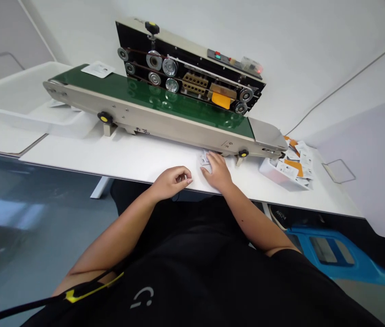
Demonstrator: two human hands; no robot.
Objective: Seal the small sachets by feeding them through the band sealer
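Note:
A band sealing machine (192,86) with a green conveyor belt (179,102) stands on the white table (138,156). One white packet (97,69) lies at the belt's far left end. My right hand (217,171) rests flat on the table in front of the machine, fingers stretched over a small white packet (204,159). My left hand (172,180) lies beside it near the table's front edge, fingers curled in loosely; nothing shows in them.
A white tray (25,97) sits under the belt's left end. A pile of white and orange packets (296,165) fills a small box at the machine's right end. A blue stool (335,254) stands below the table on the right.

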